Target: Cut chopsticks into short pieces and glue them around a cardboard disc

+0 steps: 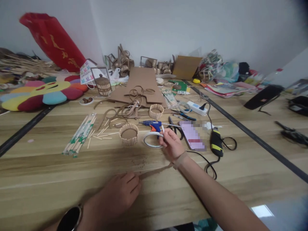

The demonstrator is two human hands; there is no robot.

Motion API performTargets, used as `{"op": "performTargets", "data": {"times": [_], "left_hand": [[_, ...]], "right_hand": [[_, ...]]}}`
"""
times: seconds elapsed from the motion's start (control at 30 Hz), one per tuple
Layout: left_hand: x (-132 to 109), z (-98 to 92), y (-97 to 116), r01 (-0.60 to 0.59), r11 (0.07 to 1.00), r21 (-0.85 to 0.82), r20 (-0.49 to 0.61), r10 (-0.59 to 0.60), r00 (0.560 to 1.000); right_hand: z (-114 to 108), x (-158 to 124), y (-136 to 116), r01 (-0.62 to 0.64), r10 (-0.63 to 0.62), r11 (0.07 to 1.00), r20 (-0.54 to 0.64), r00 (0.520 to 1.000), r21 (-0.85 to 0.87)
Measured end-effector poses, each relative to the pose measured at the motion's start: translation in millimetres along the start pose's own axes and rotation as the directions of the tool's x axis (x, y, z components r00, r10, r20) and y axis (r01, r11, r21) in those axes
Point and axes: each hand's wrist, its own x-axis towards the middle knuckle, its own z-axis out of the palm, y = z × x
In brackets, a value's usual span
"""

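My right hand (172, 144) is closed round the edge of a white tape roll (153, 140), lifted at the middle of the table, with a short loose end sticking up by the fingers. My left hand (125, 189) lies low on the table with its fingers together on the end of a brown strip (155, 170). That strip runs right to beneath my right wrist. Beyond the roll lies a blue glue gun (154, 124). Two round stick-walled baskets (129, 134) stand behind and left of the roll.
Bagged sticks (80, 134) and loose sticks lie left. A phone (192, 135), scissors (175, 126), pliers (185, 115), a black-yellow tool (216, 142) with its cable and a power strip (197, 108) are right. Cardboard (144, 83) and a flower cushion (45, 91) lie behind.
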Motion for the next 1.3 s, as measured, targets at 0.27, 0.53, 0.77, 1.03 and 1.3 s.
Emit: {"op": "performTargets", "data": {"times": [0.27, 0.53, 0.77, 1.03, 1.3], "left_hand": [[0.8, 8.5, -2.8, -0.011, 0.997, 0.080, 0.074, 0.005, 0.997], [2.5, 13.8, -8.8, 0.198, 0.955, -0.222, 0.035, -0.195, 0.980], [6.7, 9.3, -9.5, 0.334, 0.837, -0.434, 0.055, -0.345, 0.937], [9.9, 4.7, -9.5, 0.406, 0.772, -0.489, 0.129, -0.396, 0.909], [8.9, 8.0, -10.2, 0.388, 0.759, -0.523, 0.103, -0.396, 0.912]], "right_hand": [[-5.2, 4.9, -0.4, -0.103, 0.097, 0.992, 0.077, 0.992, 0.070], [-17.6, -6.0, -40.0, -0.352, 0.338, 0.935, 0.438, 0.833, -0.050], [-9.1, -2.6, -62.3, -0.338, 0.669, 0.741, 0.596, 0.443, -0.580], [1.8, -0.9, -40.2, -0.257, 0.822, 0.557, 0.481, 0.304, -0.790], [3.6, -2.4, -31.8, -0.190, 0.802, 0.572, 0.496, 0.334, -0.798]]}}
